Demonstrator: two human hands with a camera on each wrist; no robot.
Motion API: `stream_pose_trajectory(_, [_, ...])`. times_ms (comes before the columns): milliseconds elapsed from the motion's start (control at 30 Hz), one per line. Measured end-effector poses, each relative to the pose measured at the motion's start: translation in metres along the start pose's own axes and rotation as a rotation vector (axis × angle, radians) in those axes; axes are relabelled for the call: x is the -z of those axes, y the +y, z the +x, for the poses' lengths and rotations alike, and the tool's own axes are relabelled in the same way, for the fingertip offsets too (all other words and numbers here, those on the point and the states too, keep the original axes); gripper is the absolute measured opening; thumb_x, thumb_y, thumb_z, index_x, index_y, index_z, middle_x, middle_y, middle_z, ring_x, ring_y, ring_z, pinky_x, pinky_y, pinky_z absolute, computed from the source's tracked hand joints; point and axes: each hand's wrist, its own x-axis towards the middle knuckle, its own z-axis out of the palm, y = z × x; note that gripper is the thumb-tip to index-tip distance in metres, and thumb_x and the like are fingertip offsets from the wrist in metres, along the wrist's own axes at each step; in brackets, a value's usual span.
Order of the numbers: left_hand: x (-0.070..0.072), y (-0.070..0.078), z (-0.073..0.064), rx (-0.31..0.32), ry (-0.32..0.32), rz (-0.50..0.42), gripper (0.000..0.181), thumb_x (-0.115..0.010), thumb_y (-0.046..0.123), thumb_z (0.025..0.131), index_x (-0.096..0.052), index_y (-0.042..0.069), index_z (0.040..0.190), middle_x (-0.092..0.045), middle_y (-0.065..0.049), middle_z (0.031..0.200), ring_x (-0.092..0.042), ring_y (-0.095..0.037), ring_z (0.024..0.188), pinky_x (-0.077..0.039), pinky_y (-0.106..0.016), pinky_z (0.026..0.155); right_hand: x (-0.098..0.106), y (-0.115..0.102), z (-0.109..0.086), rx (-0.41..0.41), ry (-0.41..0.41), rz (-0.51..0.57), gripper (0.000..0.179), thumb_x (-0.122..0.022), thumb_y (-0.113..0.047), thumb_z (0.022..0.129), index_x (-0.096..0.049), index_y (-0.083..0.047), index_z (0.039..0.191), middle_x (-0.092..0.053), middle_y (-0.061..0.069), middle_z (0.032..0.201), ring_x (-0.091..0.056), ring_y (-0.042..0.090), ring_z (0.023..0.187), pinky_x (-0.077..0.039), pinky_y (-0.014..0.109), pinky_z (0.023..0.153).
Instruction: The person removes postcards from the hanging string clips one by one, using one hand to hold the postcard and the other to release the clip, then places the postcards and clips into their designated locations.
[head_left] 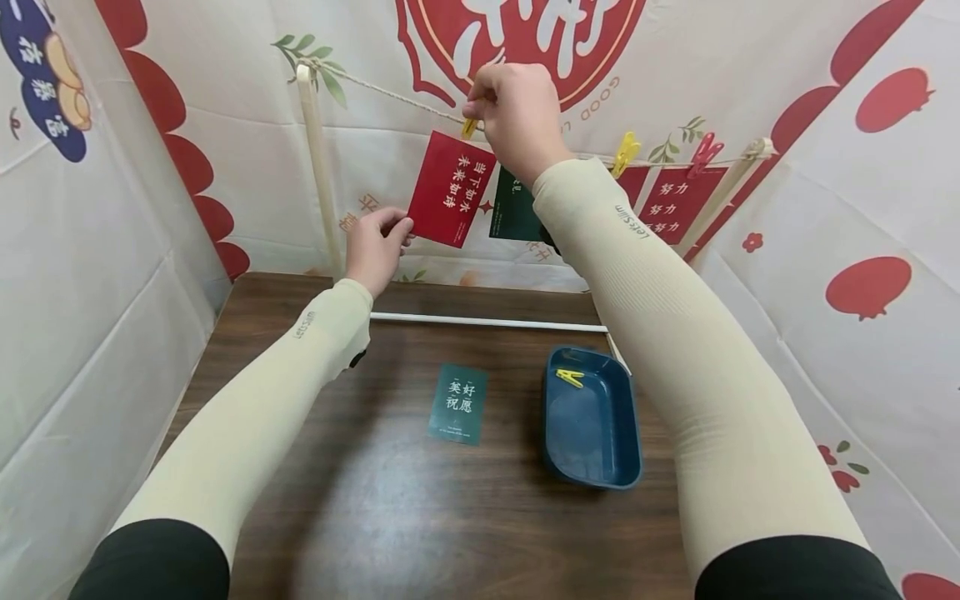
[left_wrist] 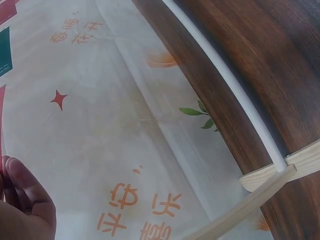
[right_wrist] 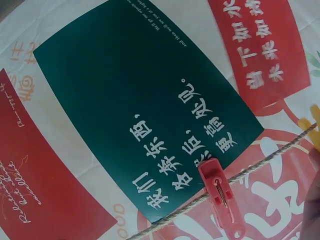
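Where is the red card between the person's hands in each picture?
Head: the red card is above centre, its lower left corner pinched by the left hand.
Left wrist: only a red sliver at the left edge, beside that hand.
Right wrist: at upper right, cut off by the top edge.
Shared landmark: the hanging green card, near it in every view.

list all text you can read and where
"Let's Slim": both sleeves
"当下如水 未来如诗": held red card
"美好祝愿": green table card
"我们", "更高处见", "and then we'll see you": hanging green card
"努力": rightmost red card, thrice
"GOOD L", "平安喜乐", "春暖花开": backdrop
Other text: small, blurred or cut off
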Motion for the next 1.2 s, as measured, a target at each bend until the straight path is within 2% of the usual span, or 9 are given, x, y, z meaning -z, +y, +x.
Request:
stream_pose_trajectory(233, [-0.005,0.000,-0.005,0.005,-0.010,0.003,0.018,-0.068,0.015,0.110,-0.078,0.002,0.117,-0.075,-0.016,0.100,-0.071,-0.032,0.089,-0.058,-0.028,0.075,0.009,0.001,-0.006,0.025,0.116,0.015,0.031,-0.063,-0.032,0.110,-0.082,-0.011,0.120,-0.077,-0.001,0.124,-0.065,0.014,0.120,-0.044,0.013,0.104])
stream_pose_trajectory(367, [-0.006,0.001,-0.008,0.005,-0.005,0.025,0.018,-0.068,0.015,0.109,-0.078,0.003,0.118,-0.075,-0.015,0.100,-0.071,-0.033,0.090,-0.058,-0.028,0.075,0.013,0.002,-0.008,0.048,0.143,0.044,0.032,-0.064,-0.034,0.109,-0.080,-0.011,0.124,-0.076,-0.001,0.126,-0.063,0.014,0.112,-0.046,0.011,0.098])
stream_pose_trajectory(467, [-0.006,0.001,-0.010,0.004,-0.007,0.032,0.018,-0.069,0.015,0.109,-0.078,0.002,0.118,-0.075,-0.015,0.100,-0.070,-0.028,0.087,-0.058,-0.028,0.076,0.014,0.004,-0.011,0.046,0.130,0.101,0.033,-0.067,-0.034,0.108,-0.078,-0.012,0.129,-0.074,-0.001,0.127,-0.062,0.013,0.105,-0.049,0.012,0.093])
stream_pose_trajectory(567, [-0.006,0.001,-0.013,0.018,-0.018,0.027,0.019,-0.068,0.016,0.110,-0.078,0.003,0.119,-0.075,-0.015,0.102,-0.069,-0.023,0.086,-0.059,-0.029,0.077,0.014,0.006,-0.015,0.057,0.102,0.158,0.036,-0.071,-0.033,0.106,-0.075,-0.010,0.133,-0.072,0.000,0.129,-0.064,0.012,0.105,-0.050,0.013,0.096])
stream_pose_trajectory(800, [-0.009,0.001,-0.020,0.052,-0.028,0.017,0.022,-0.067,0.017,0.110,-0.076,0.002,0.123,-0.074,-0.017,0.105,-0.069,-0.027,0.091,-0.059,-0.032,0.079,0.012,0.011,-0.022,0.092,0.042,0.220,0.035,-0.077,-0.022,0.104,-0.065,-0.004,0.131,-0.064,0.005,0.133,-0.065,0.012,0.118,-0.046,0.015,0.104])
stream_pose_trajectory(967, [-0.009,-0.002,-0.026,0.050,-0.044,0.002,0.024,-0.067,0.018,0.110,-0.076,0.001,0.124,-0.074,-0.015,0.105,-0.068,-0.026,0.091,-0.061,-0.035,0.081,0.011,0.016,-0.027,0.077,0.014,0.223,0.034,-0.075,-0.016,0.104,-0.069,-0.006,0.135,-0.059,0.006,0.134,-0.059,0.011,0.127,-0.045,0.016,0.106])
stream_pose_trajectory(1067, [-0.006,-0.005,-0.031,0.053,-0.051,-0.011,0.024,-0.067,0.018,0.110,-0.075,0.001,0.124,-0.073,-0.015,0.106,-0.067,-0.024,0.091,-0.060,-0.035,0.081,0.011,0.019,-0.030,0.079,0.015,0.225,0.032,-0.075,-0.016,0.104,-0.071,-0.006,0.134,-0.058,0.007,0.133,-0.058,0.011,0.128,-0.045,0.015,0.106])
stream_pose_trajectory(1200, [-0.004,-0.007,-0.039,0.052,-0.039,-0.015,0.023,-0.066,0.019,0.111,-0.076,0.001,0.123,-0.073,-0.017,0.106,-0.067,-0.023,0.091,-0.057,-0.029,0.078,0.016,0.026,-0.038,0.069,0.059,0.241,0.029,-0.074,-0.014,0.103,-0.071,-0.005,0.130,-0.059,0.007,0.132,-0.059,0.012,0.125,-0.047,0.015,0.103])
